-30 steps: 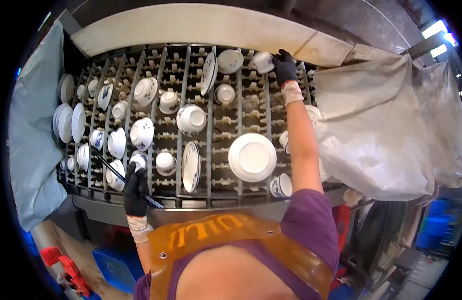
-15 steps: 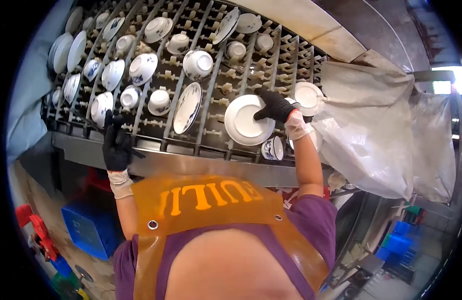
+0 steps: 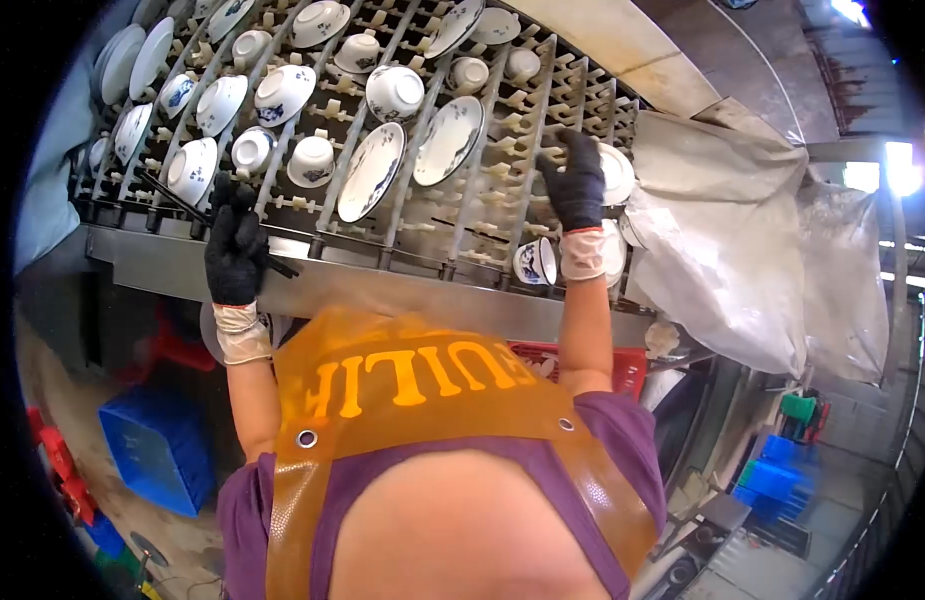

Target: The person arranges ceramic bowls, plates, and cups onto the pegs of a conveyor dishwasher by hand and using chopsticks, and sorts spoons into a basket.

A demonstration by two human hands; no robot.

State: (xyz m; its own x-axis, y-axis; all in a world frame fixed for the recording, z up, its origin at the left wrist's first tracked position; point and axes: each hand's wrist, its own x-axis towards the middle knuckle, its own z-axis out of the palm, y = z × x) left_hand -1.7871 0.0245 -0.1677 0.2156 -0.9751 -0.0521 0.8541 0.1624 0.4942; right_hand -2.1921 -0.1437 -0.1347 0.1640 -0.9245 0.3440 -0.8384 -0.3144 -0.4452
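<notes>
My left hand, in a black glove with a pale cuff, lies over a thin black rod at the rack's front edge. Its fingers point up and do not wrap round the rod; a patterned bowl is just beyond them. My right hand, gloved the same way, is open with thumb and fingers apart, beside a white dish that it partly covers; contact is unclear. A blue-and-white cup lies tilted below it. To its left, a patterned plate leans in the rack beside another plate.
Pegged rack rows hold several bowls, cups and plates. A whitish plastic sheet hangs at the right. A metal ledge runs along the front. Below are a blue crate and a red basket.
My right hand has let go of the white plate and moved up and right. A plate now leans in the rack beside the other one. My left hand stays near the rod.
</notes>
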